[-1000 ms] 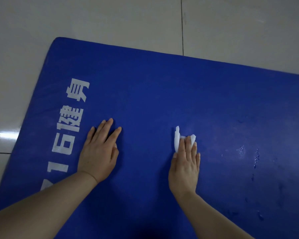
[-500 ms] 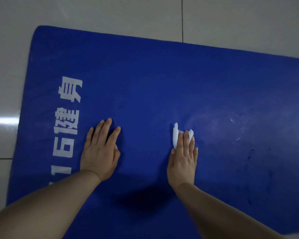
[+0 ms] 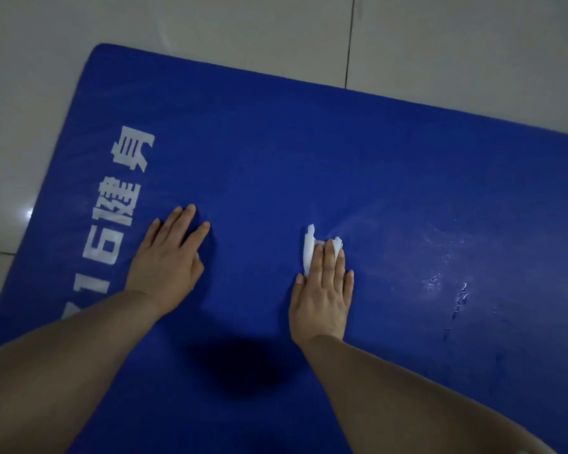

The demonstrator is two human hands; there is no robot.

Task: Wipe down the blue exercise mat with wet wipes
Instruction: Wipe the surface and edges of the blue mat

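The blue exercise mat (image 3: pixel 276 152) lies flat on the floor and fills most of the view, with white printed characters along its left end. My right hand (image 3: pixel 322 290) lies flat near the mat's middle, straight fingers pressing a crumpled white wet wipe (image 3: pixel 309 250) onto the surface; the wipe sticks out past the fingertips and thumb side. My left hand (image 3: pixel 168 257) rests palm down on the mat just right of the white lettering, holding nothing. Wet streaks and droplets (image 3: pixel 446 276) glisten on the mat to the right of the wipe.
Pale glossy floor tiles (image 3: pixel 210 27) surround the mat at the top and left, with a dark grout line running up from the mat's far edge. A light glare shows on the tile at the left. My shadow falls on the mat between my forearms.
Both hands stay almost where they were on the mat, the right one still pressing the wipe. The camera view has shifted, so the mat's far left corner sits lower and more to the right.
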